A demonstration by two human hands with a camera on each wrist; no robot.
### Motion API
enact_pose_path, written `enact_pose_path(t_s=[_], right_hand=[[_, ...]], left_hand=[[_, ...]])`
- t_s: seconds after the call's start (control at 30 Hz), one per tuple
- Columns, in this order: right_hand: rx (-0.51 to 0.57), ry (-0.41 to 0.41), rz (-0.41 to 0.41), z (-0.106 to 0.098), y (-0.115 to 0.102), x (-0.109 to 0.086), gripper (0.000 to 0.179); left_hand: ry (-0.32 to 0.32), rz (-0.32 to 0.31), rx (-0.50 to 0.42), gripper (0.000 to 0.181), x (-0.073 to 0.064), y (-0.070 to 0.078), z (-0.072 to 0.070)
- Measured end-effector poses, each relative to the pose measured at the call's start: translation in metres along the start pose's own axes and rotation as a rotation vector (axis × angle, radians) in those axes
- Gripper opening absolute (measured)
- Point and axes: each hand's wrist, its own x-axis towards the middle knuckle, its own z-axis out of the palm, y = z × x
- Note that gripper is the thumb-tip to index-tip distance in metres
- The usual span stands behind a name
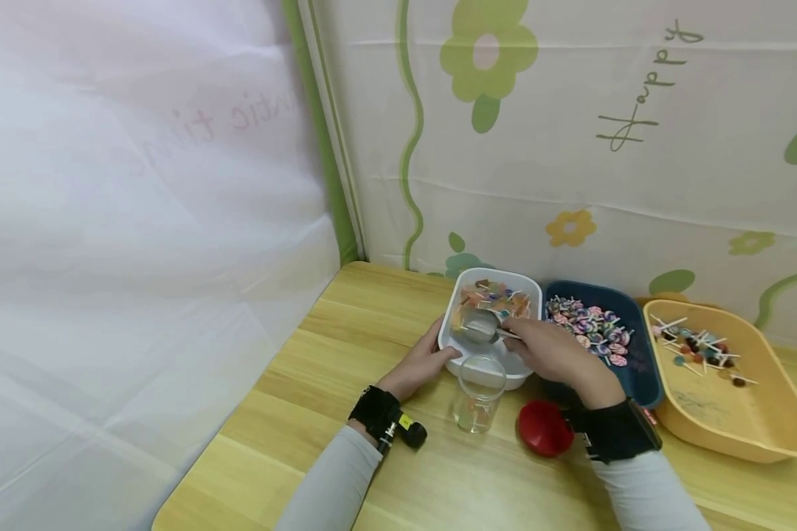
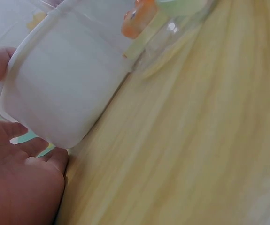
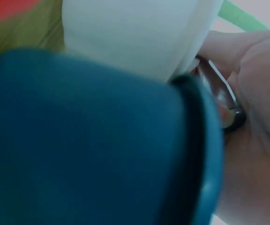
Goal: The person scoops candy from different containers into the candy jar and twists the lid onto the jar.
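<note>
My right hand (image 1: pixel 551 354) grips the handle of a metal scoop (image 1: pixel 481 327), whose round bowl hangs inside a white bin (image 1: pixel 446 335) over wrapped, colourful candies (image 1: pixel 494 295). At the bin's left side, my left hand (image 1: pixel 418 365) holds its wall, thumb at the rim and the other fingers along the outside. In the left wrist view, that hand (image 2: pixel 22 178) cups the corner of the white bin (image 2: pixel 64 79). A clear plastic cup (image 1: pixel 480 402) stands just in front of the bin with a little candy (image 2: pixel 139 18) low inside. The right wrist view shows part of the handle (image 3: pixel 224 86) in the palm.
Right of the white bin stands a dark blue bin (image 1: pixel 651 376) of swirl lollipops (image 1: pixel 591 328). Beyond it, a yellow bin (image 1: pixel 757 398) holds assorted lollipops (image 1: pixel 700 346). A red round object (image 1: pixel 544 429) lies near my right wrist. A patterned curtain (image 1: pixel 571 147) hangs behind the wooden table (image 1: pixel 292 413).
</note>
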Motion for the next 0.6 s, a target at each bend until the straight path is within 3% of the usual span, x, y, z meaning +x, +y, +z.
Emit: enact_pose_path(t_s=[0.33,0.6], right_hand=[[0.155,-0.009,-0.054,-0.005,0.014,-0.004,0.023],[0.284,-0.007,-0.065,-0.007,0.023,-0.008,0.025]], left_hand=[[0.005,-0.001,0.008,0.073,0.001,0.0,-0.001],[0.008,-0.01,-0.005,0.074,0.009,-0.023,-0.004]])
